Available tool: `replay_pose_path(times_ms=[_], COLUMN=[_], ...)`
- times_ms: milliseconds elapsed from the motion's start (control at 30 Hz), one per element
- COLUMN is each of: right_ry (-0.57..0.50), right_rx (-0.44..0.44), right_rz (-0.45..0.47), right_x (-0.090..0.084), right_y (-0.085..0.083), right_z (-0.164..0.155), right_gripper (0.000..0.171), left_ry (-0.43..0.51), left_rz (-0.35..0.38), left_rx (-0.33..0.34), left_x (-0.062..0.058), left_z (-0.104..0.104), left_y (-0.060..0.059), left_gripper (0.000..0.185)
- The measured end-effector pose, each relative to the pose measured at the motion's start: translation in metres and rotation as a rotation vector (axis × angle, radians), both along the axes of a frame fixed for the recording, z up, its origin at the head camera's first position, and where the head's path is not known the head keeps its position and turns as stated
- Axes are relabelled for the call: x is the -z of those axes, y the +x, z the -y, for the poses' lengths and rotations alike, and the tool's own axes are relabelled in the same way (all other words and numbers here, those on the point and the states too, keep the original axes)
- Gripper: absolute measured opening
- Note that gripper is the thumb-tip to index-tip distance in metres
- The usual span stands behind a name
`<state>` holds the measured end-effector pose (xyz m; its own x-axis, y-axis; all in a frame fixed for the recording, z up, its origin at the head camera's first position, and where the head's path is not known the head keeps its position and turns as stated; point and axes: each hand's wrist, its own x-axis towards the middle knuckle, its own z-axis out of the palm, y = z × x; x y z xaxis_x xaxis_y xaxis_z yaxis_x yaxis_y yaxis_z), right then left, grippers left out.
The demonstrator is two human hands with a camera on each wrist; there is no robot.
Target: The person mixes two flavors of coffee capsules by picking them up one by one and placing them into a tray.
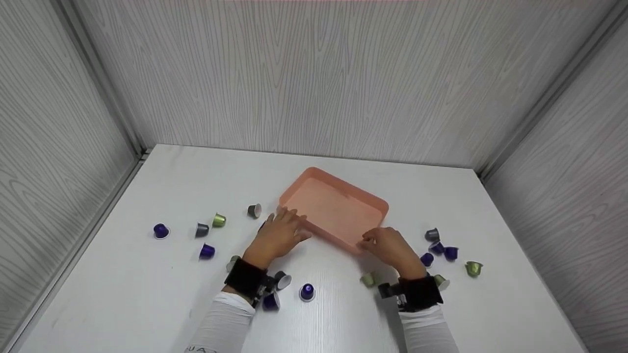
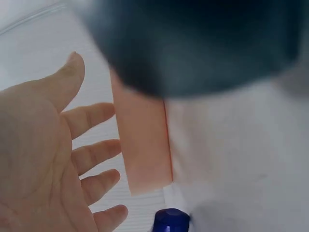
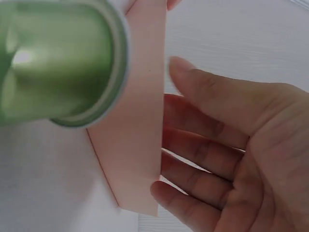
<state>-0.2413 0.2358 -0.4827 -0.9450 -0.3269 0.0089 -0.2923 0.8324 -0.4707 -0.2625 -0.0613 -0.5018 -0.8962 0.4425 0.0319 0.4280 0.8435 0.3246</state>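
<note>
Two hands flank the pink tray (image 1: 338,208) on the white table (image 1: 147,284). Left hand (image 1: 277,238) and right hand (image 1: 390,246) lie spread-fingered against its near corners. Coffee capsules (image 1: 206,251) lie scattered around.

Shallow pink tray (image 1: 338,208), flat on table

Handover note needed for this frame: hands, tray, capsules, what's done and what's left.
Left hand: open, fingers straight, resting at the near-left edge of the shallow peach plastic tray.
Right hand: open, fingers at the tray's near-right corner.
Tray: mid-table, lying at an angle, nothing inside.
Small coffee capsules, purple, green and grey: all loose on the white table, one cluster on the left, another on the right, a few by the wrists.
Done: no capsule is in the tray.
Left: likely every capsule.
</note>
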Motion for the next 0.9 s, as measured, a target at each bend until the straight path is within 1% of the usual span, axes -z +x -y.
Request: replay_pose_path(times_ms=[67, 133, 200, 267, 467, 700, 800, 900], right_ry=[-0.03, -0.041, -0.04, -0.032, -0.012, 0.002, -0.017, -0.04], right_rx=[0.012, 0.004, -0.009, -0.017, 0.024, 0.055, 0.055, 0.06], right_rz=[-0.008, -0.013, 0.001, 0.016, 0.031, 0.034, 0.03, 0.027], right_x=[0.001, 0.002, 0.002, 0.002, 0.0, 0.0, 0.001, 0.002], right_y=[0.0, 0.0, 0.001, 0.0, -0.001, -0.004, -0.006, -0.007], right_z=[0.0, 0.0, 0.001, 0.001, -0.005, -0.017, -0.023, -0.029], right_gripper=[0.012, 0.012, 0.014, 0.016, 0.017, 0.02, 0.02, 0.018], left_ry=[0.003, 0.015, 0.037, 0.043, 0.016, 0.032, 0.046, 0.068], left_rz=[-0.001, -0.003, 0.0, 0.0, -0.001, 0.003, -0.003, -0.018], left_rx=[-0.018, -0.027, -0.028, -0.022, -0.001, -0.012, -0.001, 0.03], left_x=[0.002, 0.004, 0.004, 0.003, -0.001, -0.004, -0.006, -0.007], left_z=[0.001, 0.002, 0.003, 0.003, 0.006, 0.012, 0.015, 0.017], left_y=[-0.002, -0.003, -0.003, -0.003, -0.001, 0.0, 0.0, 0.0], left_gripper=[0.062, 0.061, 0.061, 0.06, 0.057, 0.054, 0.052, 0.048])
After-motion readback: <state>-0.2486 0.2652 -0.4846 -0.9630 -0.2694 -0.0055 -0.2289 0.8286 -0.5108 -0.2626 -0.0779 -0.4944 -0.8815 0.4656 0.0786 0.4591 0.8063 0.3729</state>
